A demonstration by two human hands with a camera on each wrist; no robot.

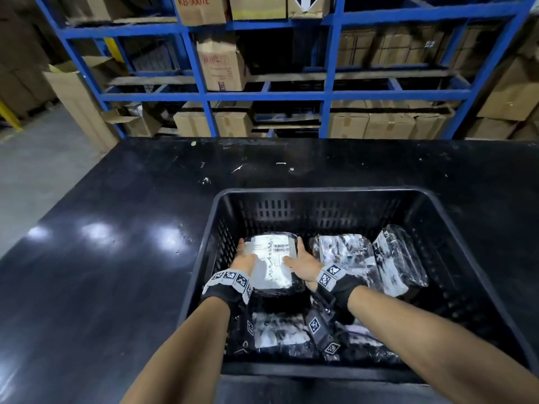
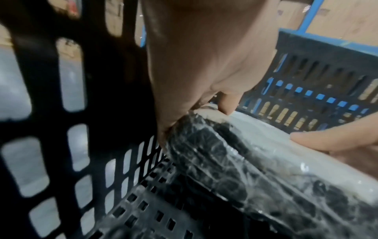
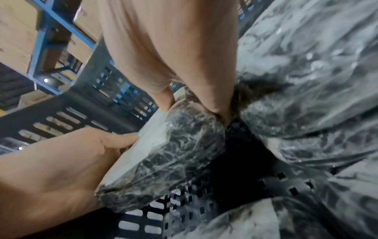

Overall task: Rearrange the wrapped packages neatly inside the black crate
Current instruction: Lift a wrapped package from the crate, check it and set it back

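Observation:
A black perforated crate (image 1: 320, 191) stands on a black table. In its back left part is a wrapped package (image 1: 271, 269) in dark film with a white barcode label on top. My left hand (image 1: 245, 259) grips its left side and my right hand (image 1: 302, 265) its right side, thumbs on the label. The left wrist view shows my left hand (image 2: 204, 72) running down the package (image 2: 245, 169) beside the crate wall (image 2: 40, 97). In the right wrist view my right hand (image 3: 174, 56) clasps the same package (image 3: 174, 145). Whether it rests on the crate floor I cannot tell.
Other wrapped packages lie in the crate: one at the back middle (image 1: 344, 258), one tilted at the right (image 1: 399, 258), more at the front (image 1: 280, 328). The table (image 1: 116, 258) spreads left of the crate. Blue shelving (image 1: 326, 96) with cardboard boxes stands behind.

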